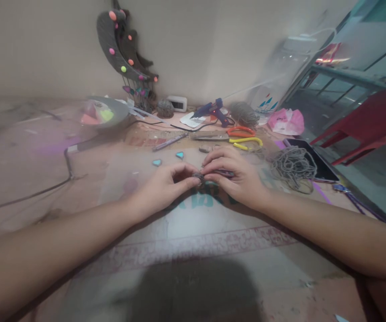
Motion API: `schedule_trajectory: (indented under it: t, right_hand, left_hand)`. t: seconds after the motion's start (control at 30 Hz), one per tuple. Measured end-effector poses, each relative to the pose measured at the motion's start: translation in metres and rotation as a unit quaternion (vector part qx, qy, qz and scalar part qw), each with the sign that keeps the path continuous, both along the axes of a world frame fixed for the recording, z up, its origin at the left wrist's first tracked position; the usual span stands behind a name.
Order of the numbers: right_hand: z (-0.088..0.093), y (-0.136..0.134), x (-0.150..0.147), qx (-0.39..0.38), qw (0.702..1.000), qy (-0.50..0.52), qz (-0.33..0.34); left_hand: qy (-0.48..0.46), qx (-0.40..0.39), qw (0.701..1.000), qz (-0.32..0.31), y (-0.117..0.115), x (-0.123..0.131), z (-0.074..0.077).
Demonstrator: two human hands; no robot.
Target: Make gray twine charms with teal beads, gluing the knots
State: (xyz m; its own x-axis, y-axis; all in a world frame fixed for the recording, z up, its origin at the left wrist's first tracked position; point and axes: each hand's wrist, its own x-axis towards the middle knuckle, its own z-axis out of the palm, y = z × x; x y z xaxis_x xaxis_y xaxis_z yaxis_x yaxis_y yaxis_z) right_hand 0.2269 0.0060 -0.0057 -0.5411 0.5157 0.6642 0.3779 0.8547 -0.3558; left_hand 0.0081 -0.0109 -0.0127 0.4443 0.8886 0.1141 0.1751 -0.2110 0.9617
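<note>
Both hands meet over the middle of the table. My left hand (171, 183) pinches a small dark grey piece (198, 177) between thumb and fingertips. From the other side, my right hand (235, 176) grips the same piece with its fingertips, and a thin dark tool lies under its fingers. What exactly the piece is cannot be made out. Just beyond my left hand lie two small turquoise hearts (157, 163) with grey edges. Loose grey yarn (294, 167) is heaped to the right of my right hand.
Scissors with orange and yellow handles (245, 142), a purple pen (170, 141) and a blue glue gun (209, 110) lie beyond the hands. A grey moon ornament (110, 42) is against the wall. At the right are a dark tablet (311, 160) and a red chair (374, 118).
</note>
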Motion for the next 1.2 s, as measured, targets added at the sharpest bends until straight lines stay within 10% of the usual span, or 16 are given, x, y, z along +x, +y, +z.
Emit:
schedule_trajectory:
  t: [0.9,1.2]
  right_hand:
    - [-0.002,-0.006,0.000,0.023,1.000,-0.012,0.018]
    - [0.006,0.016,0.009,-0.091,0.949,0.260,-0.149]
  left_hand:
    - [-0.030,-0.026,0.999,0.014,0.003,0.000,-0.006]
    - [-0.072,-0.106,0.989,0.069,0.005,0.001,-0.002]
